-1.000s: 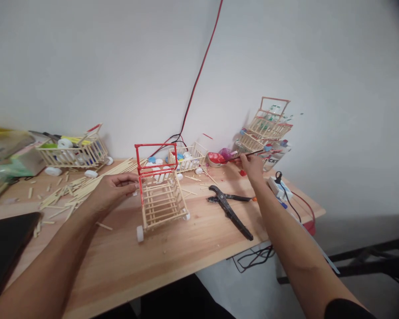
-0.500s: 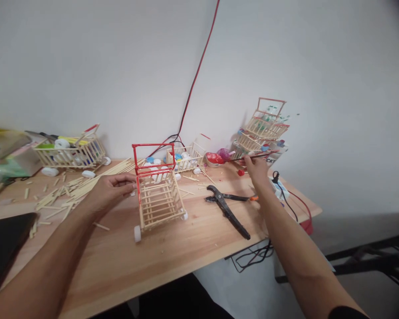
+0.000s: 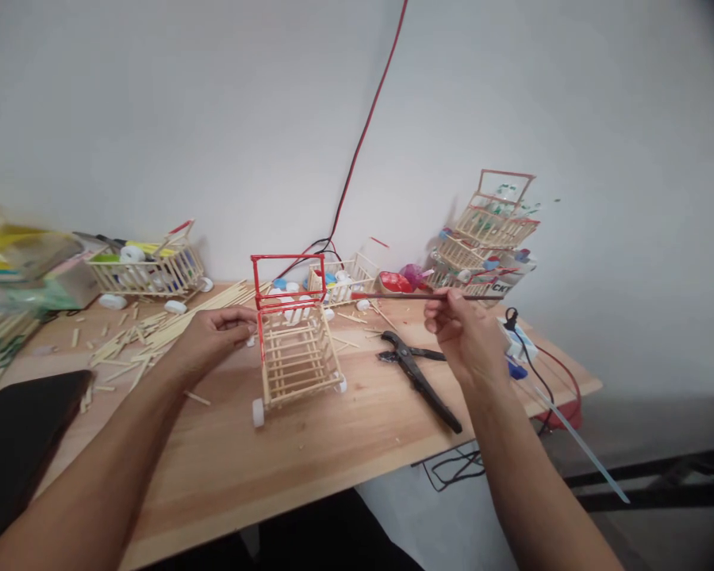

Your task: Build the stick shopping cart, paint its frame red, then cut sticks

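A small toy shopping cart [image 3: 301,357] made of wooden sticks stands on the table, its handle frame painted red and white wheels under it. My left hand [image 3: 220,337] grips the cart's left side near the red handle; the fingertips are partly hidden. In my right hand [image 3: 461,325] a thin paintbrush [image 3: 398,296] is pinched, held level with its red tip pointing left toward the cart. Behind the brush sits a small container of red paint [image 3: 395,282], beside a purple crumpled thing [image 3: 413,275].
Black pliers [image 3: 420,381] lie right of the cart. Loose wooden sticks [image 3: 172,325] are scattered at left, near a black flat device [image 3: 41,428]. Other carts stand at the back: one filled [image 3: 148,274], one small [image 3: 342,281], and a stack [image 3: 488,230] at right. A cable [image 3: 366,127] runs up the wall.
My right hand has drawn the paintbrush away from the paint container, leftward toward the cart's handle. My left hand stays at the cart. The view has shifted slightly.
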